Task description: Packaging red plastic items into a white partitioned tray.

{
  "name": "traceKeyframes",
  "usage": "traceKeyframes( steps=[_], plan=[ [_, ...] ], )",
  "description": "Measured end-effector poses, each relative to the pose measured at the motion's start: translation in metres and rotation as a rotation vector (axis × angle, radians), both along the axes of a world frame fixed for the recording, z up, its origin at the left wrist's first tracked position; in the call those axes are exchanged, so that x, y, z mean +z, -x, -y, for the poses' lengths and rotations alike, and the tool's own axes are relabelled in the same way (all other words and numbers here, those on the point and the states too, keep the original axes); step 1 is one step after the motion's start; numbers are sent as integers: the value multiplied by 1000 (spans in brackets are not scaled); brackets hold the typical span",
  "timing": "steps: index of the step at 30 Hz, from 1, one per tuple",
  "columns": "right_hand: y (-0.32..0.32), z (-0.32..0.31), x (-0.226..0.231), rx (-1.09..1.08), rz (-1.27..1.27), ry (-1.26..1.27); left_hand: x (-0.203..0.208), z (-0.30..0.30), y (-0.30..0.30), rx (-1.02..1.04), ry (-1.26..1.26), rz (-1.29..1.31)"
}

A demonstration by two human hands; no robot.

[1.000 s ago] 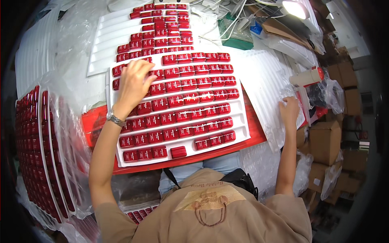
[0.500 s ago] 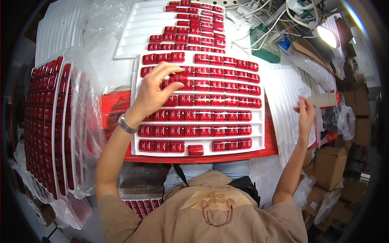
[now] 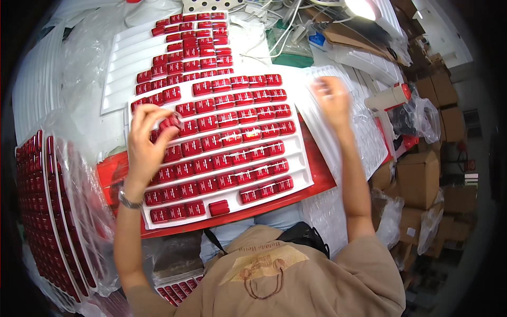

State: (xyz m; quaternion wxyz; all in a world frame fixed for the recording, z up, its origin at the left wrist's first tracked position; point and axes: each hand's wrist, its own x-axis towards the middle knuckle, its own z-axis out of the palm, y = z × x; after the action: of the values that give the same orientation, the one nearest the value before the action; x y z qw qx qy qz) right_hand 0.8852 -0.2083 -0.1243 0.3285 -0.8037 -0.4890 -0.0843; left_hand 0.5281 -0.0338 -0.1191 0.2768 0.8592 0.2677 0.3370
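Note:
My left hand (image 3: 143, 141) is over the left side of a white moulded tray (image 3: 302, 171), its thumb and fingers closed round a small glossy red container (image 3: 170, 122). Rows of the same red containers fill most of the tray's channels, lying with their pale print upward. In the nearest row one container (image 3: 218, 207) lies turned, showing no print, with gaps on both sides of it. My right hand (image 3: 334, 101) is raised beyond the tray's right edge, above a stack of white trays (image 3: 356, 132). Motion smears its fingers, and I see nothing in it.
A second white tray (image 3: 119, 68), partly filled with red containers, lies behind. Upright filled trays in clear plastic (image 3: 53, 211) stand at left. Cables, a green box (image 3: 289, 48) and a lit lamp (image 3: 363, 8) are at the back. Cardboard boxes (image 3: 417, 173) are piled at right.
The view has turned, so the tray now sits further left and tilted. My right hand has moved inward toward the tray. The left hand still holds a red container above the rows.

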Motion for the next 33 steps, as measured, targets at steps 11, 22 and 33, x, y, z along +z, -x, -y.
traceKeyframes(
  steps=[11,22,33],
  plan=[
    [-181,72,-38,-8,241,557,-16,-33,7,65,-162,-210],
    [16,-39,1,341,-1276,-64,-42,-51,-11,76,-182,-156],
    [154,-113,9,566,-1535,-21,-32,-28,-3,-41,-418,-268]
  ],
)
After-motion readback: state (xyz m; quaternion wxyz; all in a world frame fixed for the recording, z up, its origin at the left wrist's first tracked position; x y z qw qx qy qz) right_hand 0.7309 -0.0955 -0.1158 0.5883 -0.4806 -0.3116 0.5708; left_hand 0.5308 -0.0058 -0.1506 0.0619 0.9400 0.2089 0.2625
